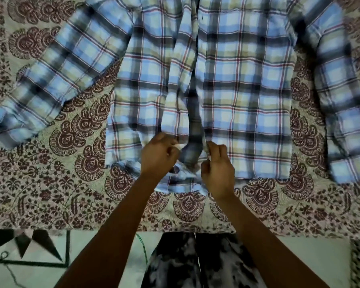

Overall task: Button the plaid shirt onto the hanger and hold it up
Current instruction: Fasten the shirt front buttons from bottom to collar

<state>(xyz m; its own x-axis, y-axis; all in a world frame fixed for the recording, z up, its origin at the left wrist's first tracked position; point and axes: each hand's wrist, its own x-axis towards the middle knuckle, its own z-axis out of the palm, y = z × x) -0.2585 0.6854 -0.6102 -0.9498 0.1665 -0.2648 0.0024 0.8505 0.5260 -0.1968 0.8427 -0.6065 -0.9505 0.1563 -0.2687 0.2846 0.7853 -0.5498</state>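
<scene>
The blue, yellow and dark-checked plaid cotton shirt (227,90) lies spread flat, front up, on a bed covered by a cream cloth printed with maroon paisley (50,183), its sleeves thrown out to either side. Near the shirt's bottom hem the left hand (158,155) pinches the edge of one front panel with curled fingers, and the right hand (217,167) pinches the facing edge of the other panel; the two edges stand slightly apart, with a dark gap between them. No hanger can be made out (the collar end runs off the top of the view), so whether it already sits inside the shirt cannot be told.

The likely trouble from here: the placket above the hands looks rumpled and twisted, so a button could be pushed into the wrong hole and skew the front. The thin edge may also slip from either pinch.
</scene>
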